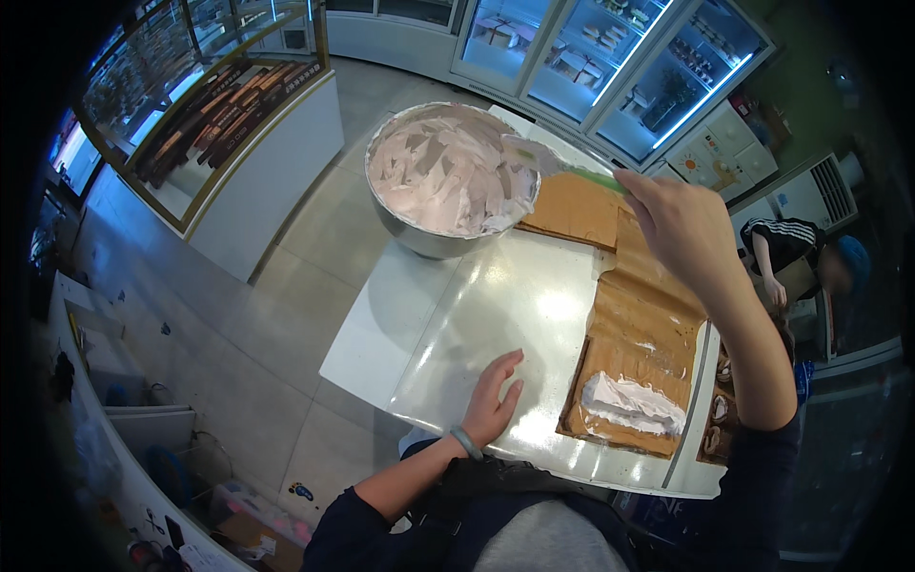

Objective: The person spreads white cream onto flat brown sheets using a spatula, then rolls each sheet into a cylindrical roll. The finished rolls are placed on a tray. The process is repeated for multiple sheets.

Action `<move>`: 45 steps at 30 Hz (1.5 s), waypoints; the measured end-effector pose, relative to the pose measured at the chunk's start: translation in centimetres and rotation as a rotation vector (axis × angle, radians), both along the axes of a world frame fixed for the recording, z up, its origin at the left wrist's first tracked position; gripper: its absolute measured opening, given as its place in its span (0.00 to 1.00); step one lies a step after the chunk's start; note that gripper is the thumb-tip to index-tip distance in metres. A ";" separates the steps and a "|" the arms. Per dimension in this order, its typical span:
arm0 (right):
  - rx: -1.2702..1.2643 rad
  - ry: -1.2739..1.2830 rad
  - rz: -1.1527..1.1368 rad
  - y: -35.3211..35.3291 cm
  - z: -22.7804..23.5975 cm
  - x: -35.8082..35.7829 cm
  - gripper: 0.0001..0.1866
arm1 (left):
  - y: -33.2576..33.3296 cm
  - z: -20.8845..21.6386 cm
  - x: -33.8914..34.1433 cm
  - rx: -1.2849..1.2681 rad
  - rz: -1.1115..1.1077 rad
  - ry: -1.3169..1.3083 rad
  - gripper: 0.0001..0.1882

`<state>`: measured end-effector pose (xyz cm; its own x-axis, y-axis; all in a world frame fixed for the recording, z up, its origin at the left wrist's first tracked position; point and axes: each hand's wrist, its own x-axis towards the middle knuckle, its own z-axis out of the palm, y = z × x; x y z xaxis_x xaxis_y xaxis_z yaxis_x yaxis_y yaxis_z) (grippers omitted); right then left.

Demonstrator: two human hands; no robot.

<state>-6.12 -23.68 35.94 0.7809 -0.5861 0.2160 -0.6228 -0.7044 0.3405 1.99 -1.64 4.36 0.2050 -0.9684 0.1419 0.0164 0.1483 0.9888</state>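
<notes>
The right hand (681, 229) pinches a green-handled plastic spatula (586, 175) in its fingers; left of them, its cream-smeared blade reaches over a round metal bowl (434, 246). The left hand (491, 405) has fingers loosely spread.

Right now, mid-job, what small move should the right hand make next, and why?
I'd probably dip the green-handled spatula into the pale pink cream for a scoop: the right hand has its handle in a grip, its smeared blade is at the mixing bowl's rim, and the brown cake slab bears only one patch of white cream.
</notes>
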 end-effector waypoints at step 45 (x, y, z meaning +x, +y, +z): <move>1.171 -1.328 -0.369 11.3 -10.9 -28.0 0.16 | -2.5 2.6 4.3 0.212 0.087 0.015 0.43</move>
<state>-34.11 -12.36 25.01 0.2592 -0.9619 -0.0869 -0.2002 0.0345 -0.9792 6.32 -4.14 6.95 0.2898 -0.9548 -0.0662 0.0274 -0.0609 0.9978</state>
